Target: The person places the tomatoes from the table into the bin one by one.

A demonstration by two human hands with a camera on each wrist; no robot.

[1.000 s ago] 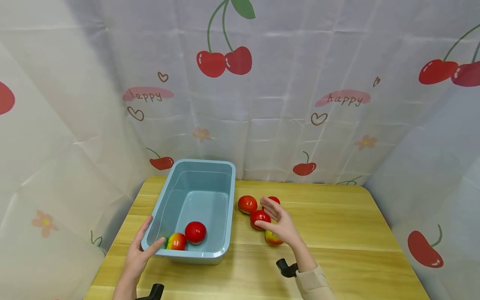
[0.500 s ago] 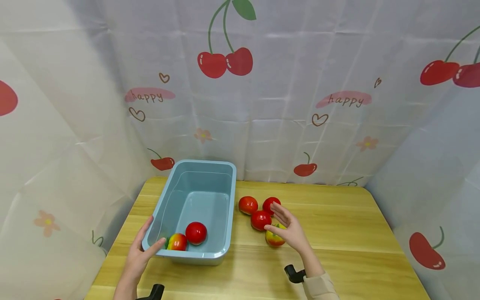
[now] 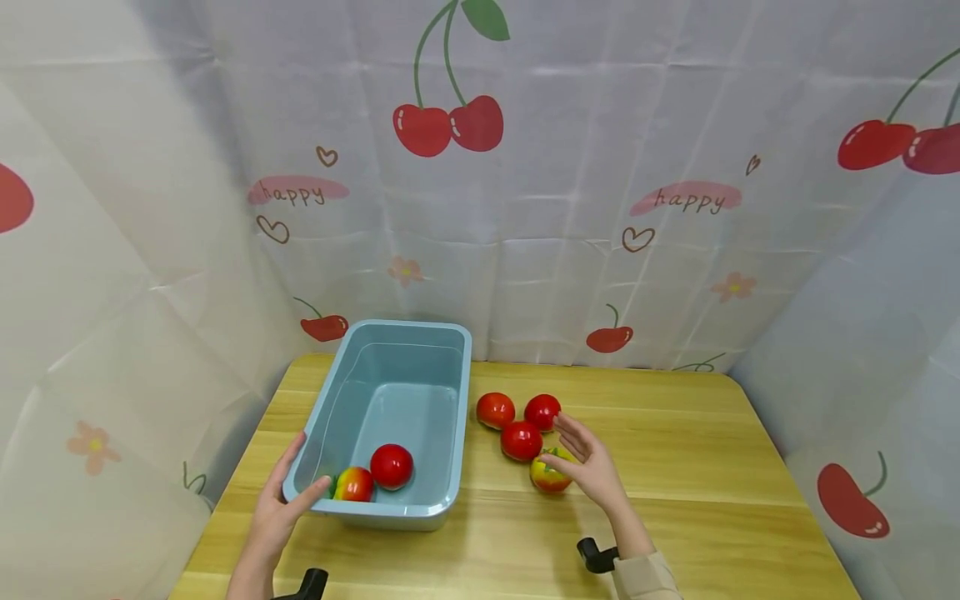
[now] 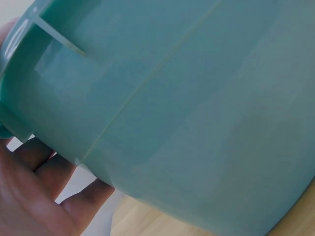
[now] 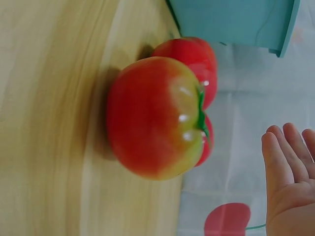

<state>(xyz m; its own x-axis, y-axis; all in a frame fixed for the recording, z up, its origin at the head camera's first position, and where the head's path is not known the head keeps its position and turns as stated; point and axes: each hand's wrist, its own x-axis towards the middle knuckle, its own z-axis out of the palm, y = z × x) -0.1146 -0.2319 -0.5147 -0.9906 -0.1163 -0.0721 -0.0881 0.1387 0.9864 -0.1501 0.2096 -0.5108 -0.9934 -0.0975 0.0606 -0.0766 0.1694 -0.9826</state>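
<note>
My left hand [image 3: 273, 508] grips the near left corner of a light blue plastic bin [image 3: 463, 417], thumb over the rim; in the left wrist view its fingers [image 4: 54, 172] lie against the bin's outside wall [image 4: 162, 98]. Inside the bin are a red tomato [image 3: 392, 467] and a red-yellow tomato [image 3: 356, 484]. To the right of it, my right hand [image 3: 596, 471] hovers with extended fingers and nothing held, just above and beside a red-yellow tomato [image 3: 548, 478]. That tomato [image 5: 152, 118] shows a green calyx in the right wrist view.
Three red tomatoes [image 3: 521, 441] sit clustered on the wooden table [image 3: 675, 442], between the bin and my right hand. A white curtain [image 3: 555, 275] printed with cherries stands behind the table and along both sides.
My right hand has moved right and slightly toward me, from over the red tomatoes to the red-yellow one. The left hand and the bin stay put.
</note>
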